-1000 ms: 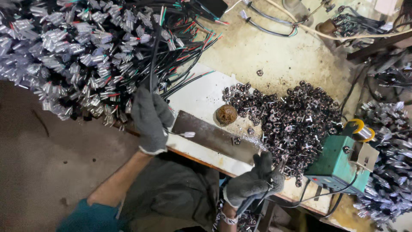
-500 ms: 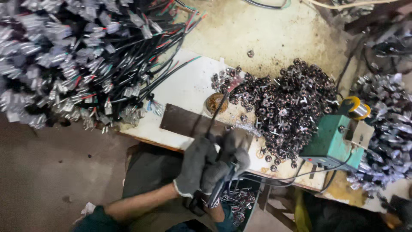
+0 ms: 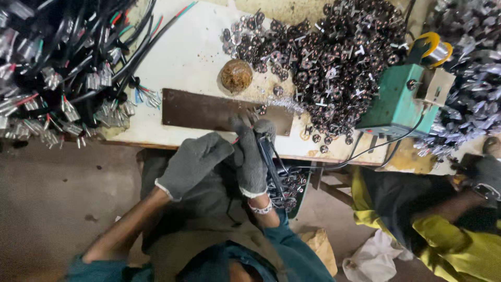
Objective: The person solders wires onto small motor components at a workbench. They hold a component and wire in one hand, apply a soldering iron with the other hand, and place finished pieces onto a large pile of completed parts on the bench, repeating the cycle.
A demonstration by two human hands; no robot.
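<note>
Both gloved hands slid lower-centre now, left hand [image 3: 195, 163] and right hand [image 3: 254, 156] pinched together on my black cable [image 3: 271, 162], white bench [image 3: 193, 57] above

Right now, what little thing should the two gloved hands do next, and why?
Probably lift the black cable up onto the brown plate. The right hand grips it just below the table edge, its bare wire ends already pointing at the plate, and the left hand rests close beside it.
</note>
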